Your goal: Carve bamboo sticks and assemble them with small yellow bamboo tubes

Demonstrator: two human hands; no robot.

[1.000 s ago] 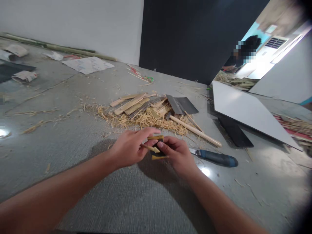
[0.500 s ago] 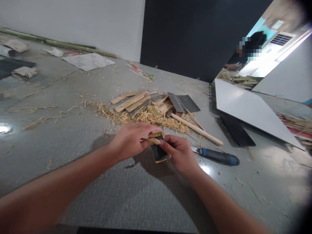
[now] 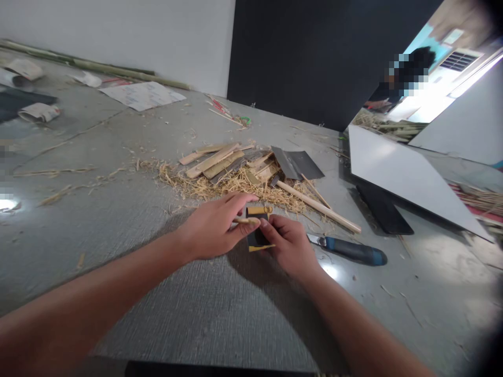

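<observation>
My left hand point(image 3: 210, 225) is closed on a thin bamboo strip point(image 3: 247, 221), thumb below it and index finger stretched out above. The strip's tip meets the fingertips of my right hand point(image 3: 291, 243). That hand pinches a piece of sandpaper point(image 3: 257, 238), black on its face, with yellow backing showing along its curled top and bottom edges. The strip lies across the sandpaper's upper part. Just right of my right hand, a knife with a blue and black handle point(image 3: 356, 251) lies on the floor, its blade partly hidden behind the hand.
Beyond my hands lies a heap of bamboo shavings point(image 3: 228, 188) with bamboo slats point(image 3: 216, 159), a dark sheet point(image 3: 298, 163) and a wooden-handled tool point(image 3: 318, 205). A black phone point(image 3: 383, 209) lies by a white panel point(image 3: 408, 173). A person point(image 3: 408, 73) is at the back right.
The sandpaper has shifted slightly up, its lower edge now more curled. My left thumb has come forward along the bamboo strip, towards my right fingertips.
</observation>
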